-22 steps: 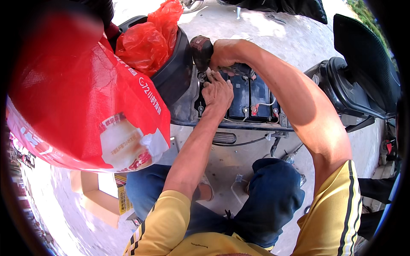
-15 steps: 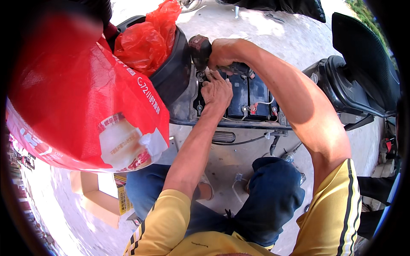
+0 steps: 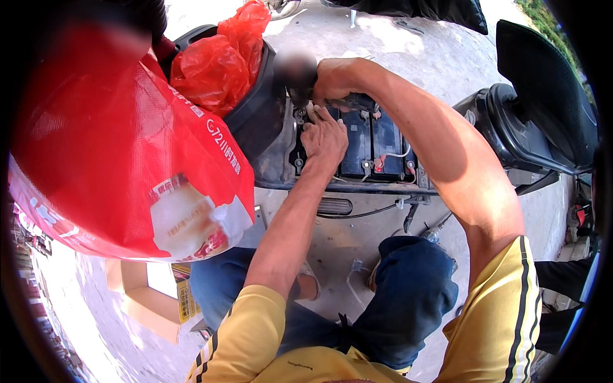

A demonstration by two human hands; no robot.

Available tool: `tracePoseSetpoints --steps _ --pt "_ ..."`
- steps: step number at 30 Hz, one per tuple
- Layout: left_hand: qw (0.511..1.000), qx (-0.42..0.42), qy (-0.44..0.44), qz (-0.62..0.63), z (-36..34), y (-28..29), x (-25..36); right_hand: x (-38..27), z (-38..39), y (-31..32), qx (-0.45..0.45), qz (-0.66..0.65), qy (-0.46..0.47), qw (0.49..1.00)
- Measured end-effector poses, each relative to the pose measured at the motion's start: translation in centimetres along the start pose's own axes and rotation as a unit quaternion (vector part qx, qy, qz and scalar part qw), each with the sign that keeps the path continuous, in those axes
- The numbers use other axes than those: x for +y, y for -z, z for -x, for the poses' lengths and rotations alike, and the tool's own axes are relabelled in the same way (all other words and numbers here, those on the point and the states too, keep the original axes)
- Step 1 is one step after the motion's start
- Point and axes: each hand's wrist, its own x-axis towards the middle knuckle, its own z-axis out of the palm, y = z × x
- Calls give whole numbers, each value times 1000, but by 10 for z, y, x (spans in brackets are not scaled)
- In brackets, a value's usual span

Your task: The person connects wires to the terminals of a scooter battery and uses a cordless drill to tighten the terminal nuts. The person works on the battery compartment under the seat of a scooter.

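Note:
A cordless drill point(image 3: 299, 89), its top end blurred, points downward over the left side of an open battery bay. My right hand point(image 3: 333, 82) is wrapped round its grip, which lies toward the right. Close under the drill's tip, my left hand point(image 3: 324, 139) has its fingers drawn together at a battery terminal; what they pinch is too small to make out. Dark block batteries point(image 3: 355, 143) stand side by side in the bay, partly covered by my hands. Along their near edge are metal terminals point(image 3: 366, 165), a red-covered connector point(image 3: 378, 167) and a white wire point(image 3: 397, 153).
A large red sack point(image 3: 128, 140) bulges at the left, beside a black bin point(image 3: 255, 121) holding a red plastic bag point(image 3: 217, 67). An open cardboard box point(image 3: 150, 309) lies on the ground. A black seat point(image 3: 543, 96) rises at the right. Cables point(image 3: 370, 212) hang below the frame.
Both hands and the drill stay nearly in place. The red sack has shifted slightly down and right, and my right knee has moved a little.

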Motion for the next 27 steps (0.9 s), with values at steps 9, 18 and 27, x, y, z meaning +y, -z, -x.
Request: tracePoseSetpoints --steps 9,18,27 --pt "1000 -4 -3 2 0 1 -1 6 -7 1 -10 -39 -31 999" --pt "1000 -5 0 6 0 -1 -2 -3 -1 6 -14 1 -54 998" --pt "1000 -2 -5 1 1 2 -1 -4 6 10 -9 14 -65 998"
